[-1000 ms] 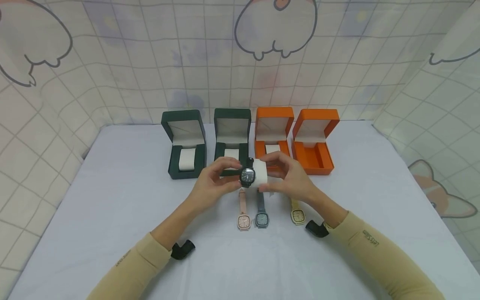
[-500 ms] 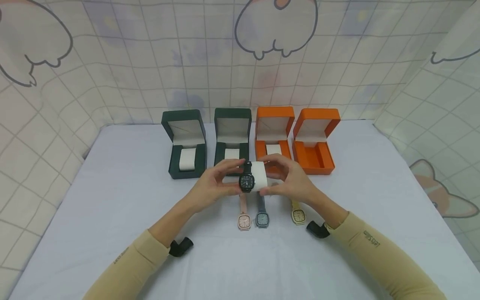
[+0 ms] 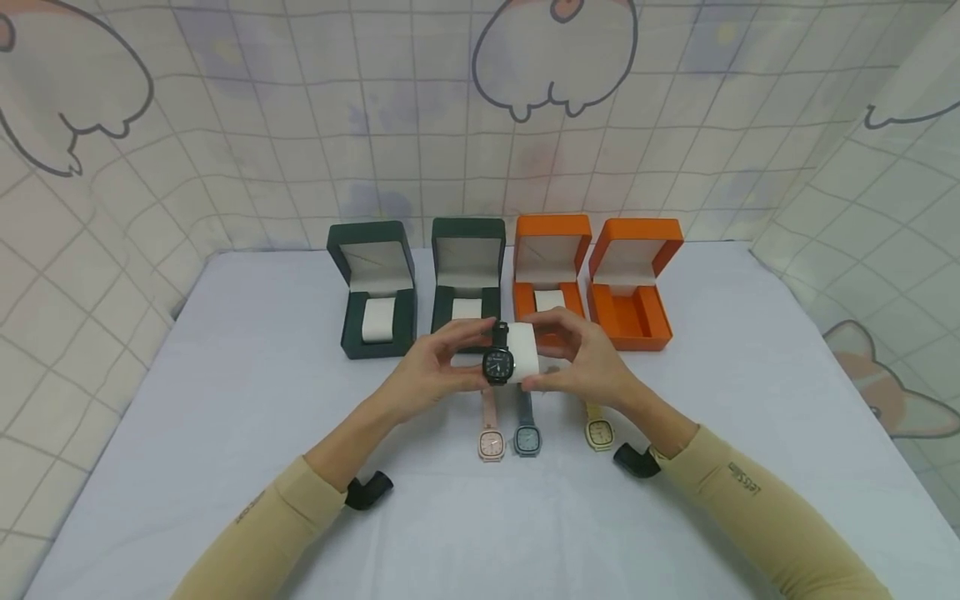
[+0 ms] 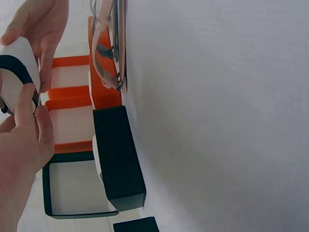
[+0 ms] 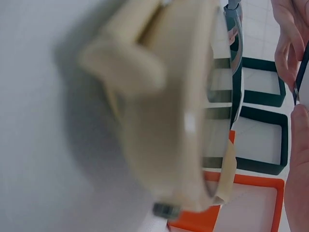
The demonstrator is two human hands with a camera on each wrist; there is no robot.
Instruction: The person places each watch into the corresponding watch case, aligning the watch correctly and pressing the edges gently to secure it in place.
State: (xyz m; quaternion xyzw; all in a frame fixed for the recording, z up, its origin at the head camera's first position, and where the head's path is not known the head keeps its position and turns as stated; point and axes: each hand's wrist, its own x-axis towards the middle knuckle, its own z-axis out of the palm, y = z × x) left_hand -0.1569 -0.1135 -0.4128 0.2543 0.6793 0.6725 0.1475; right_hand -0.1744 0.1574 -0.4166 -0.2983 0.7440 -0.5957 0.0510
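Held over the table (image 3: 420, 533), near and left of the rightmost orange box (image 3: 637, 342).
The left hand (image 3: 433, 367) and right hand (image 3: 588, 360) face each other: the right grips the white cushion (image 3: 527, 354), while the black watch (image 3: 498, 364), strap running near to far around its left end, lies between them, pinched by the nearer left.

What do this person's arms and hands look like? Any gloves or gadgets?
The left hand and right hand wear no gloves. The left sleeve and right sleeve are long and tan, each with small dark lettering. Black bent pieces jut out near their ends.
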